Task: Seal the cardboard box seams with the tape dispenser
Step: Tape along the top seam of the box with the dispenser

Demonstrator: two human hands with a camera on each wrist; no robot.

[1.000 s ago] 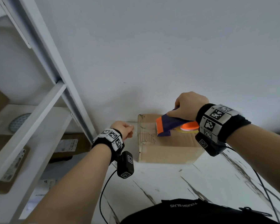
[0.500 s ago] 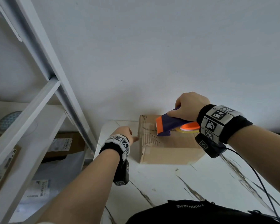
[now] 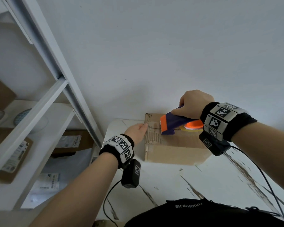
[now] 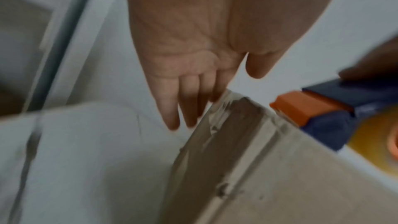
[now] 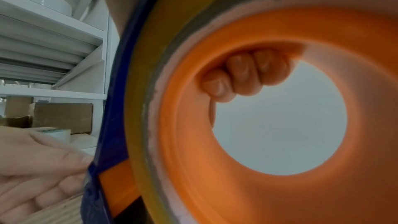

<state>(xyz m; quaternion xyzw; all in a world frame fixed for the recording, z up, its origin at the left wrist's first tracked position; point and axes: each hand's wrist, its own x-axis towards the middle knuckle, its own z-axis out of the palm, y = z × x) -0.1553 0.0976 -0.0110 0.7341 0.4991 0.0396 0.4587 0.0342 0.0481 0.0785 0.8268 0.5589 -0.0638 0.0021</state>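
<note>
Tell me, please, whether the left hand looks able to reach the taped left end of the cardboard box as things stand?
Probably yes: the left hand lies open beside the cardboard box, fingers at its taped left edge. The tape dispenser sits further right, out of the way.

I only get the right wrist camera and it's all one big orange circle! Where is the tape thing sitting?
Observer: The tape dispenser sits on top of the cardboard box, with its orange toothed end near the box's left edge.
Operator: Whose fingers are at the bottom left of my picture?
Observer: That's the left hand. Its straight fingers lie against the box's upper left edge, where crinkled clear tape folds over.
Operator: What's the box on?
Observer: A white table with dark streaks, pushed up near a plain wall.
</note>
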